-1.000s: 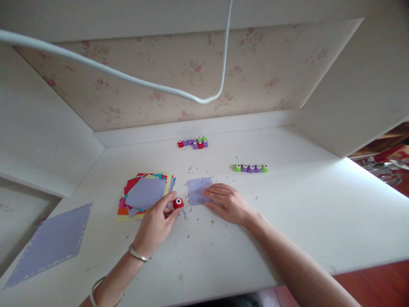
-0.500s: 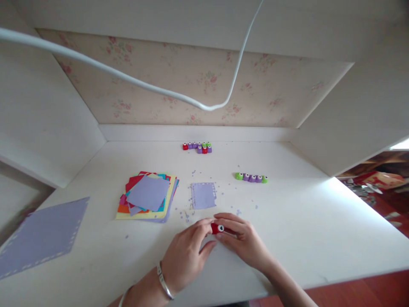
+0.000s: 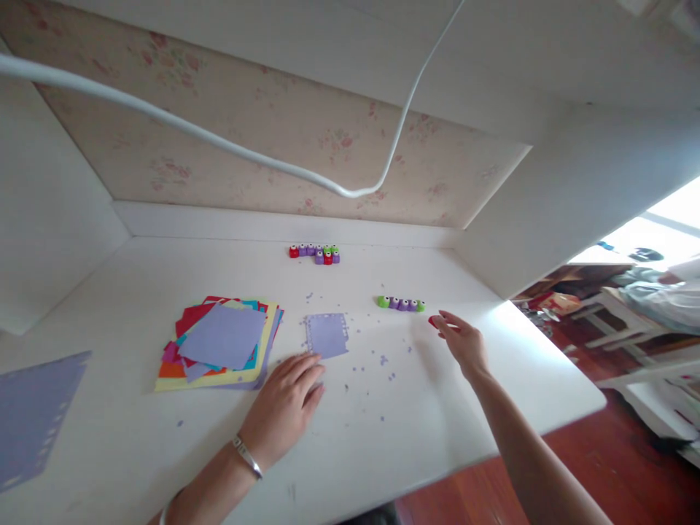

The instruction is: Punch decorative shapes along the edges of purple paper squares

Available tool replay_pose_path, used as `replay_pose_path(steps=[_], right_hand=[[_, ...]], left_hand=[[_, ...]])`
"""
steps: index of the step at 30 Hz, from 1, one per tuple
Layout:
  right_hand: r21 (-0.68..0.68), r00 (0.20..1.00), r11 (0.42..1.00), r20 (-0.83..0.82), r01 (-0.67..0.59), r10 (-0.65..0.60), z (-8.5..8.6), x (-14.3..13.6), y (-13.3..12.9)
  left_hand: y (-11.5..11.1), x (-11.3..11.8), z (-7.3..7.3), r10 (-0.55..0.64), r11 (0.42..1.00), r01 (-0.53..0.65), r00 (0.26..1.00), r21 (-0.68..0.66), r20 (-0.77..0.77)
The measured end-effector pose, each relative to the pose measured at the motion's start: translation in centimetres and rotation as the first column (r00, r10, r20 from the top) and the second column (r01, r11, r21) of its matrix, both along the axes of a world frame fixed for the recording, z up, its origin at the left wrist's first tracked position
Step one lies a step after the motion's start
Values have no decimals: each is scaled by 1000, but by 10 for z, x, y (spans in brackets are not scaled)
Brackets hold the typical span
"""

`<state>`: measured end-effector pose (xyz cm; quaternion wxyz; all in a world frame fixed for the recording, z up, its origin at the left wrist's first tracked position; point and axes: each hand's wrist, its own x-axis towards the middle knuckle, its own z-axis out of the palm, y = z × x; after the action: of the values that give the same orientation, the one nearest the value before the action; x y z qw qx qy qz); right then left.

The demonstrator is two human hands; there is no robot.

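My right hand point(image 3: 460, 343) pinches a small red craft punch point(image 3: 434, 321) between thumb and fingers, just right of a row of green and purple craft punches point(image 3: 403, 304). My left hand point(image 3: 287, 405) lies on the white table with fingers stretched out, holding nothing. Its fingertips are by the lower edge of a small purple paper square point(image 3: 328, 335) with punched edges. To the left of that hand is a stack of coloured paper point(image 3: 222, 339), a purple sheet on top.
Another cluster of red, purple and green punches point(image 3: 314, 253) stands near the back wall. A larger purple sheet point(image 3: 41, 412) with punched edges lies at far left. Purple paper bits point(image 3: 383, 359) dot the table point(image 3: 377, 452). A white cable point(image 3: 350, 193) hangs across the upper view.
My right hand has carried the red punch away to the right, beside the row of punches. My left hand has let go of it and settled flat leftward. The view has turned right.
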<state>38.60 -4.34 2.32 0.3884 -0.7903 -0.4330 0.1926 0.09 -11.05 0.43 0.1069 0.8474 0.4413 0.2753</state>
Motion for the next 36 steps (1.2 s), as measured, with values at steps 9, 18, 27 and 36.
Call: replay_pose_path(steps=[9,18,27,36], right_hand=[[52,993,999,119,-6,0,5,-14,27],[7,837,993,539,-117,95,-11,-30,23],[9,802,992,589,-128,98,-20,-17,29],[196,809,960,586,-201,50,-2,-57,3]], left_hand=[[-1,3,-5,14,1000,-15,1000,-8,-23],[0,1,-5,10,1000,-11,999,-16,-37],[0,3,0,9,1000,-10,998,-21,-60],[-2,2,1,52,998,-50,998,-47,22]])
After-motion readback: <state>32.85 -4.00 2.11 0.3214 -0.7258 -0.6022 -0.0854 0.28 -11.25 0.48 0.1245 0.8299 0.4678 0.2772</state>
